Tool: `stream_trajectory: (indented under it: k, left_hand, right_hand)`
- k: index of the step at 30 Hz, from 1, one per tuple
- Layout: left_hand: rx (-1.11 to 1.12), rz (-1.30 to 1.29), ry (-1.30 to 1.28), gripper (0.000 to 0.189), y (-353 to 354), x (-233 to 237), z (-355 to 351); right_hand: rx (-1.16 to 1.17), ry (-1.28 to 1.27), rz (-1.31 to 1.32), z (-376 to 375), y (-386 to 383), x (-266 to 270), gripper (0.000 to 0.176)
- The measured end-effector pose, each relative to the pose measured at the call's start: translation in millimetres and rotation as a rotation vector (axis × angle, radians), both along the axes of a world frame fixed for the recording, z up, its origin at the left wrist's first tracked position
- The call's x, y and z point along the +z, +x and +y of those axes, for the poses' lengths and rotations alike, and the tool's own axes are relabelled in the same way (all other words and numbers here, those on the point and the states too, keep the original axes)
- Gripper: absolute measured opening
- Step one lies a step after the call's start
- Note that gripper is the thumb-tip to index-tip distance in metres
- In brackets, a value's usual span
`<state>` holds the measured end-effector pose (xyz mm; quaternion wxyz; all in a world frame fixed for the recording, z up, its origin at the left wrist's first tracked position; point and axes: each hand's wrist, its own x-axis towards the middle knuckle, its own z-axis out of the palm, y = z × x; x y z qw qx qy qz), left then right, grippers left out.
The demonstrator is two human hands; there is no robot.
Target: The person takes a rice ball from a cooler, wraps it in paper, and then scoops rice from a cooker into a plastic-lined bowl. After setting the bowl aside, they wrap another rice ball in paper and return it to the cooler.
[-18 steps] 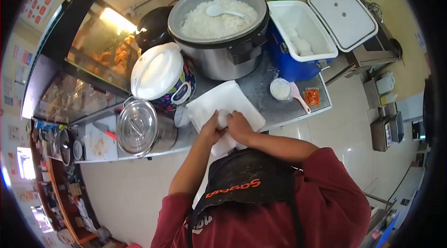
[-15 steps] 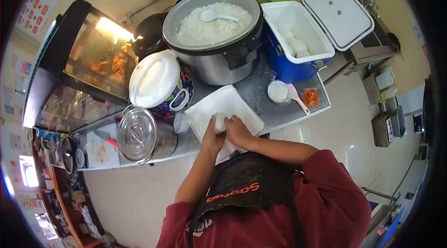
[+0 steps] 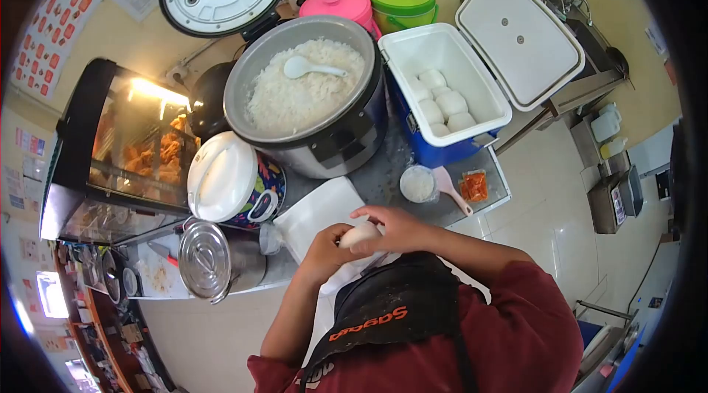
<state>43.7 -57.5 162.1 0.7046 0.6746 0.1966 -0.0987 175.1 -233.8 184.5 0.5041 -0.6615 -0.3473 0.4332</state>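
Observation:
Between my two hands is a white paper-wrapped rice portion (image 3: 360, 234), rounded in shape. My left hand (image 3: 324, 251) curls around its left side, and my right hand (image 3: 392, 231) closes over the right side. Both are just above a stack of white paper sheets (image 3: 306, 217) on the metal table. Behind the paper, a large cooker pot (image 3: 317, 157) stands open, full of white rice (image 3: 284, 102) with a white rice paddle (image 3: 313, 68) lying on top. In the blue cooler (image 3: 483, 116) on the right are several similar wrapped portions (image 3: 446, 103).
On the right of the table (image 3: 495, 201) are a small tub (image 3: 419, 184), a pink paddle (image 3: 451, 190) and a red-orange packet (image 3: 473, 186). A lidded steel pot (image 3: 221, 256), a white-lidded container (image 3: 221, 175) and a lit display case with fried food (image 3: 140, 150) stand left.
My view has tilted up, showing more of the cooler's contents. Both hands have turned the wrapped portion and brought it closer to my apron, with the right fingers now stretched over it.

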Motion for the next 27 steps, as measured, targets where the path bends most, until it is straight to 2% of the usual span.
stream_trajectory:
  k: [1, 2, 5, 7, 9, 11, 13, 15, 18, 21, 24, 27]
  left_hand:
    - [-0.063, -0.002, 0.131, 0.055, 12, 7, -4]
    - [-0.154, -0.100, 0.377, 0.074, 29, 16, -14]
    - [-0.132, -0.239, 0.457, 0.094, 72, 88, -58]
    - [-0.095, -0.370, 0.407, 0.101, 90, 100, -72]
    - [-0.043, -0.441, 0.377, 0.106, 105, 91, -74]
    - [0.021, -0.451, 0.366, 0.110, 116, 50, -69]
    - [0.057, -0.292, 0.420, 0.095, 116, 15, -70]
    - [0.041, -0.093, 0.429, 0.088, 108, -17, -71]
    - [0.126, -0.030, 0.272, 0.077, 82, -58, -80]
    - [0.228, 0.039, 0.237, 0.064, 58, -76, -88]
    - [0.321, 0.103, 0.132, 0.052, 46, -78, -92]
    - [0.324, 0.126, 0.134, 0.049, 38, -86, -93]
  right_hand:
    - [0.058, -0.013, -0.185, -8, 9, 11, 0.057]
    - [0.086, 0.099, -0.184, -14, 18, 11, 0.063]
    - [-0.028, -0.015, -0.030, -36, 62, 66, 0.062]
    - [-0.072, 0.094, -0.316, -52, 107, 78, 0.058]
    - [-0.236, 0.033, -0.246, -63, 157, 104, 0.052]
    - [-0.387, -0.168, -0.644, -61, 231, 97, 0.056]
    - [-0.524, -0.525, -0.685, -43, 290, 81, 0.067]
    - [-0.414, -0.629, -0.834, -29, 346, 29, 0.078]
    - [-0.299, -0.630, -0.830, -2, 387, -23, 0.082]
    - [-0.334, -0.751, -0.495, 19, 395, -28, 0.085]
    - [-0.467, -0.663, -0.325, 8, 396, -35, 0.086]
    - [-0.545, -0.659, -0.534, -2, 403, -50, 0.092]
